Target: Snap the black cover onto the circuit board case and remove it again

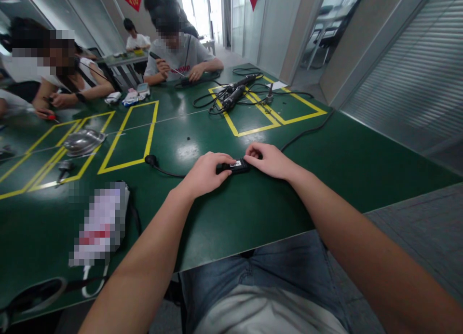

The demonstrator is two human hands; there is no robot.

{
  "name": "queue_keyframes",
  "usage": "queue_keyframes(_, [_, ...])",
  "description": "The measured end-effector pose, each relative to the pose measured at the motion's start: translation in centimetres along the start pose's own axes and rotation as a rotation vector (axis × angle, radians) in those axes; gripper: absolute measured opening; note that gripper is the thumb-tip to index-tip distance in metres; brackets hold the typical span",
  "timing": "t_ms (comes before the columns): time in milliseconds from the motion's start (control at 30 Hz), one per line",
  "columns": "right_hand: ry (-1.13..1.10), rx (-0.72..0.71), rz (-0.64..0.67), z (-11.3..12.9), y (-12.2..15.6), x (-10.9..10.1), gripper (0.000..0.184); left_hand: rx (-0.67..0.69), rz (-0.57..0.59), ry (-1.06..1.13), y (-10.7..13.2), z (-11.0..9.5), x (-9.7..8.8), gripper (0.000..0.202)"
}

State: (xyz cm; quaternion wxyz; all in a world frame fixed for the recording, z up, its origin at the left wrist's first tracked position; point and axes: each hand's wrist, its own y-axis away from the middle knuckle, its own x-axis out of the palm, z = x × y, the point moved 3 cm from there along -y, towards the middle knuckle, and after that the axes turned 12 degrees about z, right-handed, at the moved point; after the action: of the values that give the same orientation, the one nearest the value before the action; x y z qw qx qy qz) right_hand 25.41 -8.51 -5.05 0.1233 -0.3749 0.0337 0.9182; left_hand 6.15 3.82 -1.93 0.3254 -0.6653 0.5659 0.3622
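Observation:
A small black power adapter (pixel 234 167) with a white label lies on the green table (pixel 253 208) in front of me. My left hand (pixel 206 172) curls over its left end, fingers closed on it. My right hand (pixel 269 160) presses on its right end, fingers bent around it. A black cord (pixel 164 171) runs left from the adapter to a plug (pixel 151 159). Another black cable (pixel 307 130) leads away behind my right hand toward the table's far right edge.
Yellow tape boxes (pixel 126 141) mark the table. A tangle of black tools and cables (pixel 235 95) lies further back. A silvery bag (pixel 83 141) and a blurred card (pixel 101 223) sit at left. Other people work at the far side.

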Motion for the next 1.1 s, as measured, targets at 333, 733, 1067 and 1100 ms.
queue_keyframes(333, [0.034,-0.019,-0.027,0.5,0.2,0.1,0.010,-0.078,0.018,0.077,0.0,0.2,-0.2,0.034])
queue_keyframes(733, [0.084,-0.023,-0.029,0.9,0.4,0.1,0.012,-0.076,0.006,0.132,-0.2,0.6,0.2,0.034])
queue_keyframes(1067, [0.034,-0.050,-0.002,0.5,0.5,-0.3,0.007,-0.218,-0.226,-0.094,0.0,1.7,-0.6,0.030])
queue_keyframes(1100, [0.020,-0.054,0.008,0.5,0.5,-0.3,0.006,-0.240,-0.210,-0.125,0.0,1.8,-0.6,0.029])
